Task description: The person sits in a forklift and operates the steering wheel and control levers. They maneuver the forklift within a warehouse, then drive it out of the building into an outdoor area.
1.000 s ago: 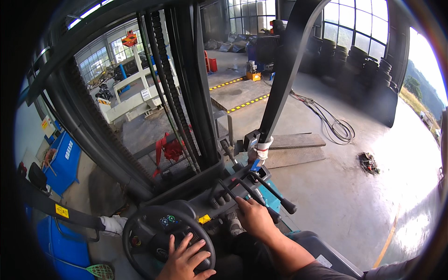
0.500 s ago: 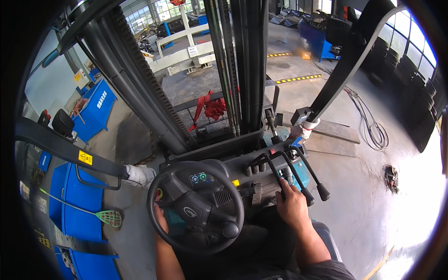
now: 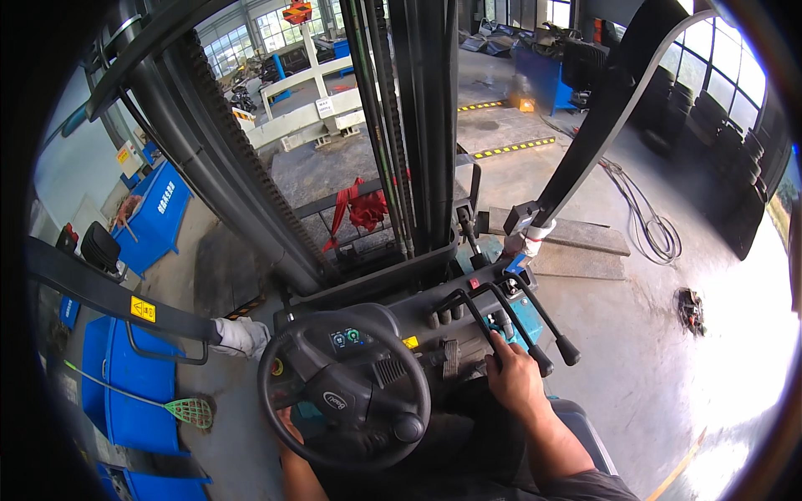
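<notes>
I sit at a forklift's black steering wheel (image 3: 415,377). My left hand (image 3: 288,422) is low behind the wheel's left side, mostly hidden by it, so its grip cannot be seen. My right hand (image 3: 515,380) is closed on the leftmost of the long black control levers (image 3: 474,310), right of the wheel. Two more levers (image 3: 547,321) with black knobs stand beside it. Beyond the dashboard rises the black mast (image 3: 433,150), with a red cloth bow (image 3: 368,209) tied on the frame behind it.
Blue bins (image 3: 146,217) and a green netted pole (image 3: 188,411) lie to the left. Ahead stands a white steel frame (image 3: 301,125). To the right are metal ramps (image 3: 576,263), coiled hoses (image 3: 660,242), a dark object (image 3: 691,311) on the floor and stacked tyres (image 3: 668,100).
My left hand has moved from spread on the wheel to low behind its left side. My right hand remains at the levers. The view has swung left and down.
</notes>
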Action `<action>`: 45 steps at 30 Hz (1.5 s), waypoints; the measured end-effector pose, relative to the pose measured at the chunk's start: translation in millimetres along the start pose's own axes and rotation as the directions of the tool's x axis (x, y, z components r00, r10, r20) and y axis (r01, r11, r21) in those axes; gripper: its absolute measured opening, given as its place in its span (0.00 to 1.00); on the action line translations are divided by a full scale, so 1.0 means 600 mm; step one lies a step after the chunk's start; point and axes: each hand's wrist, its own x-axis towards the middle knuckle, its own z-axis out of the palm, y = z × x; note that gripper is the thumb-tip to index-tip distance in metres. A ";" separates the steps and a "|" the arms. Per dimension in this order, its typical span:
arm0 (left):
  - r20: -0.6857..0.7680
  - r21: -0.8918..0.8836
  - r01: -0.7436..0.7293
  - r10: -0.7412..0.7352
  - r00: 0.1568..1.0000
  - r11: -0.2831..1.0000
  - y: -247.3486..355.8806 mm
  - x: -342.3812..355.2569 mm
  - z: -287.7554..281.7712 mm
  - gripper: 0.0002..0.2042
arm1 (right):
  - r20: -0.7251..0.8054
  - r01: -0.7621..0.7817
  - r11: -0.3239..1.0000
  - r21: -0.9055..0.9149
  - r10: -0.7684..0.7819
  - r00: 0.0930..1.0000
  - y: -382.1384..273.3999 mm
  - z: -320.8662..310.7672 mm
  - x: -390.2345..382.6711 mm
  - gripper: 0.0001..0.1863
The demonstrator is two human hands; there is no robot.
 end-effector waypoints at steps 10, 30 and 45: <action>0.228 0.338 -0.411 0.351 0.908 0.847 0.254 -0.031 0.083 0.21 | 0.010 0.016 1.000 -0.015 -0.016 1.000 -0.015 -0.006 0.035 0.24; 0.524 0.617 -0.689 0.454 0.721 0.381 0.313 -0.042 0.155 0.20 | -0.330 0.301 0.953 0.033 -0.274 0.904 0.042 -0.061 0.041 0.16; 0.552 0.725 -0.649 0.369 0.748 0.231 0.316 -0.043 0.159 0.21 | -0.434 0.262 0.959 0.105 -0.193 0.880 0.018 -0.062 0.076 0.11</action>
